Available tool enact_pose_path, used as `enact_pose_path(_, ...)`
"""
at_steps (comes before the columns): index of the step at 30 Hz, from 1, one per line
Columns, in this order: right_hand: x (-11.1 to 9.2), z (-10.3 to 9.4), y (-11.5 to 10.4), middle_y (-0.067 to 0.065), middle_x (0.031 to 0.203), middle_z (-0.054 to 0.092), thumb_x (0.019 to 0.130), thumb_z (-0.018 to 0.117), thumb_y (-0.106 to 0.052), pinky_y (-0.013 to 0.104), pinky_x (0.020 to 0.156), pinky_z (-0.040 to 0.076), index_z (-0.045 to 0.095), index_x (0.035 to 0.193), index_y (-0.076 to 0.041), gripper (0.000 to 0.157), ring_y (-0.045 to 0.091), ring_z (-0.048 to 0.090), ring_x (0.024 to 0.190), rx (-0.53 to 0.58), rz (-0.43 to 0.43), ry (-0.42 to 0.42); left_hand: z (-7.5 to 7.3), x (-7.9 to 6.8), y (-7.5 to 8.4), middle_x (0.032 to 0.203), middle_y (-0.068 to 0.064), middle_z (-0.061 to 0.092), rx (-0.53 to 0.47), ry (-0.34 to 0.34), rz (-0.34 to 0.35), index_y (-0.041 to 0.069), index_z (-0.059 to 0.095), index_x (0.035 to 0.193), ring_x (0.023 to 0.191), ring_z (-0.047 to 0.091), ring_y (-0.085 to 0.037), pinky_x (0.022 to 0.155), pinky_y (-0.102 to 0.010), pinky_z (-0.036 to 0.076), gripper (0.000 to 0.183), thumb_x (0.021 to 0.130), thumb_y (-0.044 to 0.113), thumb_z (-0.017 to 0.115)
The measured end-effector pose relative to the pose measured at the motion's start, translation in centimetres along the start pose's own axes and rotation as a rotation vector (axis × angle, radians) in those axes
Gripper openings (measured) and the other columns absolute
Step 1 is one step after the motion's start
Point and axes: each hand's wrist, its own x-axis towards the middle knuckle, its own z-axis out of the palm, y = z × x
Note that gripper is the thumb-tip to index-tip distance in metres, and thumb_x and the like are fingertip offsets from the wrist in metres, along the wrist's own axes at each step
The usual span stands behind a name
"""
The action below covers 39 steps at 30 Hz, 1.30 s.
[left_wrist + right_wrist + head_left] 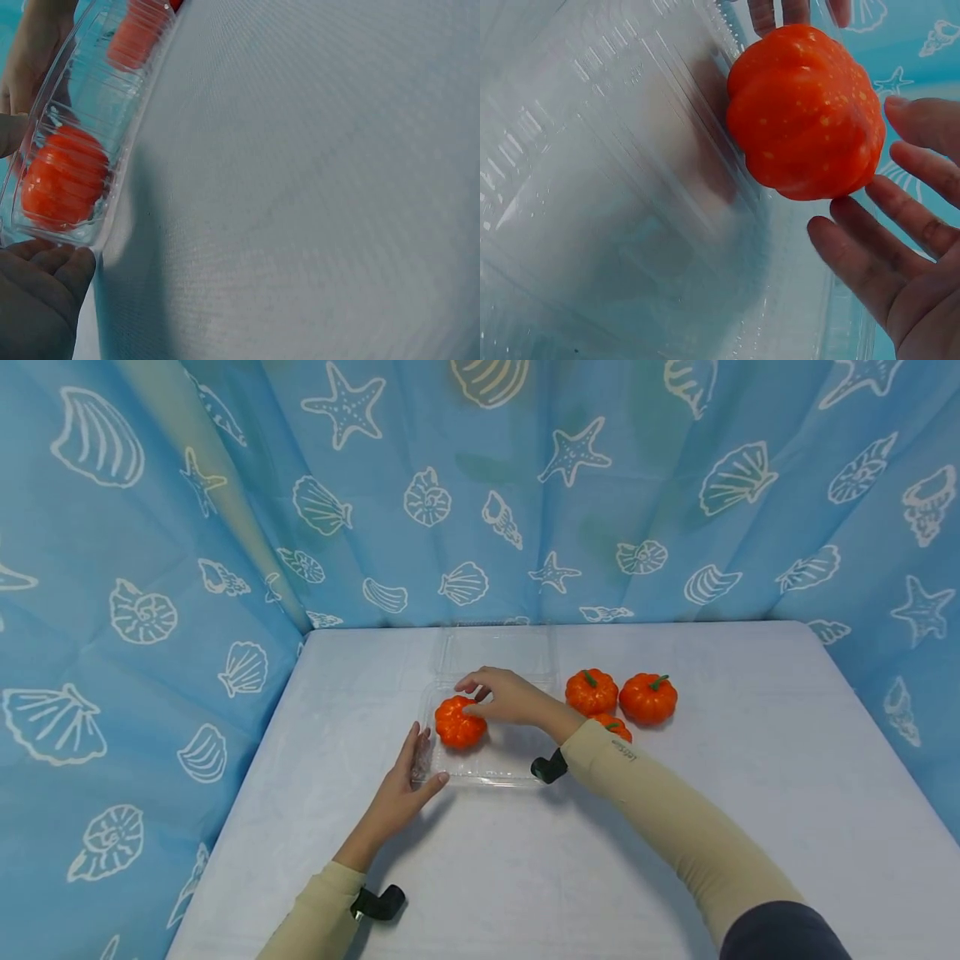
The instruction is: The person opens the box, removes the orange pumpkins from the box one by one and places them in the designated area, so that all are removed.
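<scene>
A clear plastic clamshell box (pixel 517 764) lies on the table, its lid (pixel 495 650) folded back on the far side. In its left end sits a small orange toy pumpkin (pixel 461 723). My right hand (pixel 504 695) is over the box, its fingers loosely spread beside the pumpkin (pixel 806 112) and the fingertips at its side. At the box's left front corner is my left hand (pixel 401 789), with straight fingers along the left wall and the thumb by the front edge. The left wrist view shows the pumpkin (pixel 64 180) through the clear wall, near the left fingers (pixel 64 266).
Three more orange pumpkins with green stems stand close together right of the box: one at the back (pixel 591 692), another at the right (pixel 648 699), and a third (pixel 613 727) partly behind the right forearm. A white cloth covers the table (pixel 510 877). Behind hangs a blue shell-print curtain (pixel 465 543).
</scene>
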Motion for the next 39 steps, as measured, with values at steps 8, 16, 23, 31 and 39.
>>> enact_pose_path(8, 0.3, 0.7, -0.4, 0.007, 0.129, 0.064, 0.096, 0.072, -0.02, 0.035, 0.098, 0.055, 0.064, 0.135, -0.013, 0.04, 0.024, 0.064, 0.116, -0.006, 0.045, -0.033, -0.1, -0.1, 0.0, 0.166, -0.011, 0.028, 0.008, 0.004, 0.003, 0.014, 0.007, 0.165, 0.153, 0.025, -0.03, 0.122, -0.055, 0.019, 0.095, 0.096, 0.03, 0.071)
enact_pose_path(16, -0.1, 0.7, -0.5, 0.006, 0.135, 0.06, 0.097, 0.07, -0.015, 0.036, 0.1, 0.054, 0.063, 0.139, -0.019, 0.043, 0.024, 0.061, 0.119, -0.005, 0.043, -0.063, -0.1, 0.0, -0.3, 0.166, -0.011, 0.028, 0.002, 0.002, 0.016, 0.013, 0.007, 0.165, 0.153, 0.024, -0.03, 0.122, -0.055, 0.019, 0.094, 0.097, 0.028, 0.07)
enact_pose_path(23, -1.0, 0.5, -0.5, 0.005, 0.132, 0.06, 0.094, 0.072, -0.008, 0.036, 0.1, 0.054, 0.064, 0.134, -0.017, 0.041, 0.024, 0.06, 0.119, 0.023, 0.03, -0.077, -0.1, 0.0, -0.2, 0.166, -0.009, 0.029, 0.009, -0.001, -0.003, 0.014, 0.007, 0.165, 0.153, 0.025, -0.031, 0.121, -0.056, 0.021, 0.095, 0.096, 0.031, 0.071)
enact_pose_path(31, -2.1, 0.1, -0.5, 0.005, 0.125, 0.062, 0.091, 0.073, -0.001, 0.037, 0.1, 0.054, 0.063, 0.124, -0.011, 0.036, 0.025, 0.061, 0.118, 0.062, -0.003, -0.071, 0.0, 0.0, -0.2, 0.165, -0.01, 0.03, 0.014, 0.001, -0.014, 0.016, 0.007, 0.165, 0.152, 0.028, -0.032, 0.121, -0.056, 0.021, 0.094, 0.096, 0.028, 0.071)
enact_pose_path(39, -3.0, -0.2, -0.4, 0.002, 0.122, 0.064, 0.093, 0.075, -0.014, 0.036, 0.097, 0.056, 0.064, 0.119, -0.013, 0.028, 0.024, 0.063, 0.117, 0.098, -0.051, -0.082, 0.2, 0.1, -0.3, 0.165, -0.011, 0.03, 0.018, 0.004, -0.009, 0.015, 0.007, 0.165, 0.151, 0.029, -0.033, 0.12, -0.057, 0.024, 0.094, 0.096, 0.028, 0.071)
